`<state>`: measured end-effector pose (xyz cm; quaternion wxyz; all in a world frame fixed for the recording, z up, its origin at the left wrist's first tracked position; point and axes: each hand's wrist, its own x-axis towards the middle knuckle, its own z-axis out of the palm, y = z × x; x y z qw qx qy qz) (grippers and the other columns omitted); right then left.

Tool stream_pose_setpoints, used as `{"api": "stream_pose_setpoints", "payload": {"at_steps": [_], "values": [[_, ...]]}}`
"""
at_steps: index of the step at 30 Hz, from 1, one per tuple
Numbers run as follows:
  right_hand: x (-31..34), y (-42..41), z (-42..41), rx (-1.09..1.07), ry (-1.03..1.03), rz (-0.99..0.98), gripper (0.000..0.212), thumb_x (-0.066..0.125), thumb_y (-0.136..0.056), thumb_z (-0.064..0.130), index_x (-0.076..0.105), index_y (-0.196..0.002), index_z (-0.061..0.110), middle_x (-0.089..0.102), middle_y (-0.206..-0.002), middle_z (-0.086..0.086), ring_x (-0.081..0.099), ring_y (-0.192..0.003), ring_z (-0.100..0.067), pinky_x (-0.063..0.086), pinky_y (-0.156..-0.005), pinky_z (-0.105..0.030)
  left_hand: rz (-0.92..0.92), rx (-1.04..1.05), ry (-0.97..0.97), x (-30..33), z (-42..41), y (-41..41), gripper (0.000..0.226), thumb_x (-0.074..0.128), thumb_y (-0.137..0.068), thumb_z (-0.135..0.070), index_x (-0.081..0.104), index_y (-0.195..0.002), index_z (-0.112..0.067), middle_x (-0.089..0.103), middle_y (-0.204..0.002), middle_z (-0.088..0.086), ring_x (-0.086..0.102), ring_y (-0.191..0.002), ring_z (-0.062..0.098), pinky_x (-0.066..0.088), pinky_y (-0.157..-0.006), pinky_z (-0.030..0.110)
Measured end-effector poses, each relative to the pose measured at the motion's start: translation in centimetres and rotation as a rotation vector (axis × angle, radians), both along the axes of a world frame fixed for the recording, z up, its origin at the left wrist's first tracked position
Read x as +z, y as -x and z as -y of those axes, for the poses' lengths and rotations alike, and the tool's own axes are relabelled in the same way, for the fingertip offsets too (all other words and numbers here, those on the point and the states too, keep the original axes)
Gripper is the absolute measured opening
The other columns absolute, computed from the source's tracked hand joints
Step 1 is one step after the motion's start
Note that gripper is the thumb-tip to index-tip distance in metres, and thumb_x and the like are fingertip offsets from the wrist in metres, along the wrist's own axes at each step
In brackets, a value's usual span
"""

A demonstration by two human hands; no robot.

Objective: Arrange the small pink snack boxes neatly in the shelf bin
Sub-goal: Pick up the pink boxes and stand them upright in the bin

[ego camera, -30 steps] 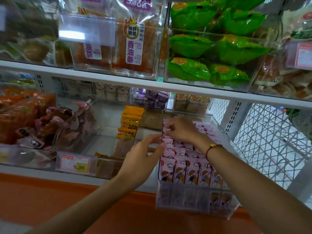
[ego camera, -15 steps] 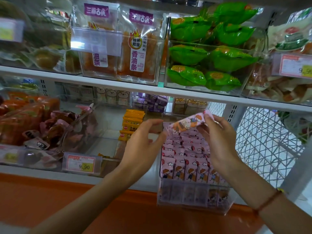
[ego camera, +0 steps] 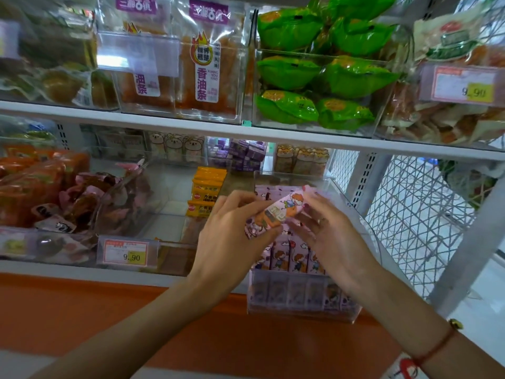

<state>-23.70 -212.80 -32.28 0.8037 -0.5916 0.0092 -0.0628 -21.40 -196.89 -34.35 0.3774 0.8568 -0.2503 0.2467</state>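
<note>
A clear shelf bin on the lower shelf holds several small pink snack boxes standing upright in rows. Above the bin both hands hold one pink snack box, tilted with its right end higher. My left hand grips its lower left end. My right hand pinches its upper right end with thumb and fingers. The hands hide the middle rows of the bin.
Left of the bin lie yellow packs and a bin of pink-wrapped snacks with a 9.90 price tag. The upper shelf carries green packs and orange snack bags. A wire mesh panel stands at the right.
One second ago both hands were down at the rows in the bin. A box was lifted out; it now sits lower and closer between the hands, more steeply tilted.
</note>
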Motion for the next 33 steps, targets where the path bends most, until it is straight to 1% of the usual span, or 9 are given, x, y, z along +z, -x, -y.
{"api": "stream_pose_setpoints", "payload": {"at_steps": [6,10,13,17,20,22,25,29,33], "values": [[-0.2,0.3,-0.5,-0.025,0.14,0.081,0.033,0.062,-0.076,0.038,0.062,-0.09,0.008,0.067,-0.07,0.003,0.068,-0.076,-0.01,0.054,-0.077,-0.025,0.039,-0.049,0.028,0.0,0.4,0.3,0.053,0.065,-0.078,-0.053,0.052,-0.126,-0.035,0.055,-0.112,-0.021,0.052,-0.1,0.0,0.05,-0.078,0.024],[-0.6,0.2,-0.9,-0.211,0.258,0.161,0.051,0.071,-0.064,0.047,0.065,-0.099,0.011,0.073,-0.083,-0.001,0.071,-0.085,-0.015,0.056,-0.085,-0.034,0.117,-0.061,0.034,0.4,0.8,0.3,0.045,0.072,-0.076,-0.044,0.055,-0.116,-0.03,0.057,-0.109,-0.017,0.055,-0.099,0.005,0.054,-0.076,0.033],[-0.7,-0.1,-0.6,-0.18,0.242,0.141,0.064,0.073,-0.059,0.051,0.063,-0.11,0.013,0.072,-0.097,-0.005,0.068,-0.095,-0.018,0.053,-0.09,-0.038,0.097,-0.099,0.049,0.3,1.0,0.4,0.039,0.066,-0.083,-0.042,0.054,-0.12,-0.033,0.06,-0.11,-0.018,0.057,-0.099,0.002,0.055,-0.078,0.032],[0.0,-0.2,-0.1,-0.042,0.302,0.149,0.053,0.063,-0.074,0.043,0.062,-0.122,0.021,0.07,-0.11,0.0,0.066,-0.1,-0.013,0.052,-0.078,-0.027,-0.148,-0.198,0.22,0.7,0.8,0.3,0.05,0.05,-0.084,-0.053,0.052,-0.129,-0.031,0.064,-0.103,-0.024,0.062,-0.094,-0.008,0.056,-0.076,0.018],[-0.2,-0.2,0.2,-0.05,0.329,0.108,0.033,0.062,-0.085,0.033,0.065,-0.116,0.023,0.072,-0.102,0.004,0.068,-0.091,-0.008,0.051,-0.07,-0.021,-0.364,-0.342,0.381,0.9,0.7,0.1,0.019,0.053,-0.094,-0.031,0.066,-0.106,-0.039,0.073,-0.089,-0.015,0.069,-0.08,0.001,0.056,-0.065,0.017],[-0.4,-0.2,0.4,-0.036,0.289,0.05,0.024,0.061,-0.088,0.029,0.068,-0.109,0.019,0.073,-0.091,0.003,0.068,-0.082,-0.009,0.049,-0.069,-0.023,-0.511,-0.419,0.453,1.1,0.6,0.0,0.027,0.052,-0.095,-0.027,0.071,-0.081,-0.04,0.074,-0.082,-0.003,0.071,-0.074,0.012,0.057,-0.061,0.019],[-0.6,-0.3,0.6,-0.007,0.268,0.019,0.025,0.06,-0.089,0.029,0.067,-0.11,0.018,0.073,-0.089,0.002,0.067,-0.083,-0.012,0.049,-0.074,-0.028,-0.6,-0.463,0.442,0.9,0.3,-0.3,0.019,0.053,-0.095,-0.028,0.069,-0.089,-0.034,0.075,-0.082,-0.007,0.072,-0.075,0.01,0.056,-0.062,0.017],[-0.3,-0.2,0.4,-0.005,0.32,0.123,0.047,0.06,-0.079,0.045,0.06,-0.122,0.027,0.07,-0.108,0.001,0.065,-0.102,-0.015,0.049,-0.091,-0.038,-0.46,-0.538,0.444,1.1,0.4,-0.1,0.021,0.057,-0.089,-0.028,0.059,-0.103,-0.044,0.07,-0.092,-0.027,0.068,-0.087,-0.004,0.051,-0.067,0.009],[-0.3,0.2,0.4,0.05,0.294,0.224,0.046,0.056,-0.082,0.038,0.057,-0.128,0.03,0.065,-0.12,-0.002,0.059,-0.116,-0.017,0.045,-0.1,-0.042,-0.276,-0.508,0.426,1.3,0.5,0.1,0.031,0.063,-0.084,-0.025,0.054,-0.107,-0.044,0.067,-0.098,-0.031,0.063,-0.098,-0.006,0.049,-0.077,0.008]]}}
